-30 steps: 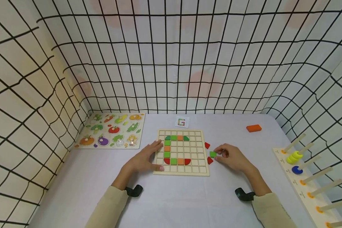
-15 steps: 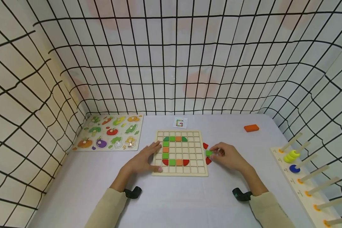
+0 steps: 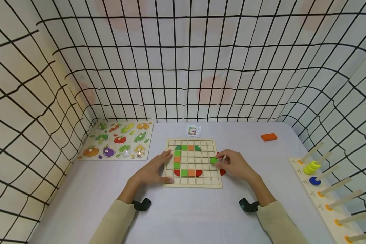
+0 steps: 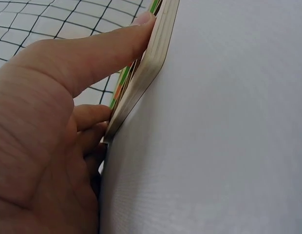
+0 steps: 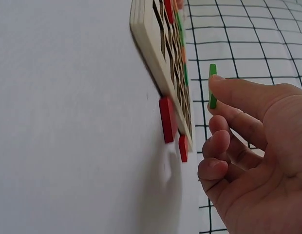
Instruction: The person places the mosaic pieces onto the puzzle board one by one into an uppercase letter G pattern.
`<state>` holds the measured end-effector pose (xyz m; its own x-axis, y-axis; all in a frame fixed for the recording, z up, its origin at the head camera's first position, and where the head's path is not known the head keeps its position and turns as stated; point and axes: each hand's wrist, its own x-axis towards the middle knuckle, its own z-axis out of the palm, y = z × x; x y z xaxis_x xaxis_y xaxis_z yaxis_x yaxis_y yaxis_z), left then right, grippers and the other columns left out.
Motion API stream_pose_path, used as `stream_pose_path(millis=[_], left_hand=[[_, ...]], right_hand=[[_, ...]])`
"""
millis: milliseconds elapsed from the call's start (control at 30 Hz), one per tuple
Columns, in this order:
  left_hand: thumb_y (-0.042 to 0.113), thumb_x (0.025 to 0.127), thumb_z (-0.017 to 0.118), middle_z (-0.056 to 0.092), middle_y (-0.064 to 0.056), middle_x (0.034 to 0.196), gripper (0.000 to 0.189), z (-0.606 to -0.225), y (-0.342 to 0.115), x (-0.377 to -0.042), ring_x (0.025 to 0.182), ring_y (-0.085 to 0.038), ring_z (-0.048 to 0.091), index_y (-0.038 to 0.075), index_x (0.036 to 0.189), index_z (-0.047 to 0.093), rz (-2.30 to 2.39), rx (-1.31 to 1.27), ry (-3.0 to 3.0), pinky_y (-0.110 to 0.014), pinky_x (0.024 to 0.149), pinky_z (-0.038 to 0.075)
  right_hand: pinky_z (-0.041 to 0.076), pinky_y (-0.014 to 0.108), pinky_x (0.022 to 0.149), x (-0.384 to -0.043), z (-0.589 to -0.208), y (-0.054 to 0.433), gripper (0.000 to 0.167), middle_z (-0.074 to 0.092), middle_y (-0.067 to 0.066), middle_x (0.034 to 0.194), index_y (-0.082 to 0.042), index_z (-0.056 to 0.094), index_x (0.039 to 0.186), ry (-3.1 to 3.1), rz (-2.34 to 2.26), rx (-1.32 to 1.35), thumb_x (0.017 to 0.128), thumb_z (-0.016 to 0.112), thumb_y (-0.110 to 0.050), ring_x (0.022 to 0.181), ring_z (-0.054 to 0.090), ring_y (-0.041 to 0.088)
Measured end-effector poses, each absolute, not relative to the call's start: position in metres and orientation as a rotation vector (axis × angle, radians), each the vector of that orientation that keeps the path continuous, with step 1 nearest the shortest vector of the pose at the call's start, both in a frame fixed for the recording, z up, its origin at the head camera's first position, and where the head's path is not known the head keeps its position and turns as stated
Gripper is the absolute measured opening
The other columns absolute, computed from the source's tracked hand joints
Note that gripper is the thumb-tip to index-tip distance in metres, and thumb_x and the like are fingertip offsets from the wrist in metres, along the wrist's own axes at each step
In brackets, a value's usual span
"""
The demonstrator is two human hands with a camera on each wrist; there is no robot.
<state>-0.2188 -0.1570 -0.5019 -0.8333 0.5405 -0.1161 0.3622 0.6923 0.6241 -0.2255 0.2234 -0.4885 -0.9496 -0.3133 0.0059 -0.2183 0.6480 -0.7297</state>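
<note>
A wooden grid board (image 3: 198, 183) lies on the table, with green, orange and red tiles set in its squares in a C shape. My left hand (image 3: 152, 171) rests at the board's left side, thumb on the front left corner and fingers spread along the edge. Between thumb and forefinger my right hand (image 3: 234, 164) pinches a green square tile (image 5: 213, 87), raised over the board's right columns. Two red tiles lie on the table against the board's right edge; the nearer red tile (image 5: 167, 120) shows best in the right wrist view, the farther red tile (image 5: 183, 148) beyond it.
Behind the board lies a small pattern card (image 3: 193, 130). A vegetable puzzle board (image 3: 117, 140) is at back left, an orange block (image 3: 269, 137) at back right. A peg board (image 3: 318, 200) with rings runs along the right side. Black netting (image 3: 187, 71) surrounds the table.
My right hand has carried the green tile leftward, from beside the red tiles to over the board's right columns. The left hand stays at the board's left edge.
</note>
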Motion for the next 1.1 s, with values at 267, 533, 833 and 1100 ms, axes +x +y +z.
stream_pose_path(millis=[267, 533, 833, 1100], left_hand=[[0.053, 0.081, 0.084, 0.014, 0.0, 0.174, 0.107, -0.502, -0.157, -0.218, 0.162, -0.029, 0.008, 0.015, 0.164, 0.028, 0.887, 0.728, 2.623, -0.051, 0.132, 0.008], [0.051, 0.081, 0.085, 0.015, 0.0, 0.174, 0.107, -0.501, -0.157, -0.219, 0.162, -0.029, 0.008, 0.015, 0.164, 0.029, 0.903, 0.715, 2.614, -0.052, 0.132, 0.008], [0.053, 0.081, 0.084, 0.014, 0.003, 0.174, 0.107, -0.503, -0.158, -0.219, 0.162, -0.028, 0.007, 0.017, 0.164, 0.028, 0.886, 0.7, 2.618, -0.052, 0.132, 0.008], [0.054, 0.081, 0.084, 0.013, 0.004, 0.174, 0.107, -0.506, -0.159, -0.22, 0.162, -0.027, 0.007, 0.018, 0.165, 0.027, 0.88, 0.712, 2.618, -0.051, 0.132, 0.008]], right_hand=[[0.043, 0.023, 0.06, -0.228, -0.49, 0.199, 0.026, 0.064, 0.003, 0.093, -0.008, 0.074, 0.112, 2.691, -1.216, -0.52, 0.089, 0.081, -0.017, 0.076, 0.051, 0.016], [0.045, 0.024, 0.062, -0.229, -0.497, 0.179, 0.024, 0.064, 0.0, 0.093, -0.011, 0.075, 0.111, 2.676, -1.174, -0.565, 0.089, 0.08, -0.02, 0.071, 0.051, 0.013], [0.044, 0.023, 0.065, -0.226, -0.496, 0.171, 0.023, 0.065, -0.001, 0.092, -0.007, 0.076, 0.11, 2.7, -1.146, -0.627, 0.089, 0.08, -0.017, 0.074, 0.051, 0.013], [0.044, 0.023, 0.065, -0.224, -0.496, 0.168, 0.02, 0.062, -0.001, 0.09, -0.01, 0.076, 0.108, 2.7, -1.138, -0.591, 0.089, 0.079, -0.014, 0.076, 0.05, 0.014]])
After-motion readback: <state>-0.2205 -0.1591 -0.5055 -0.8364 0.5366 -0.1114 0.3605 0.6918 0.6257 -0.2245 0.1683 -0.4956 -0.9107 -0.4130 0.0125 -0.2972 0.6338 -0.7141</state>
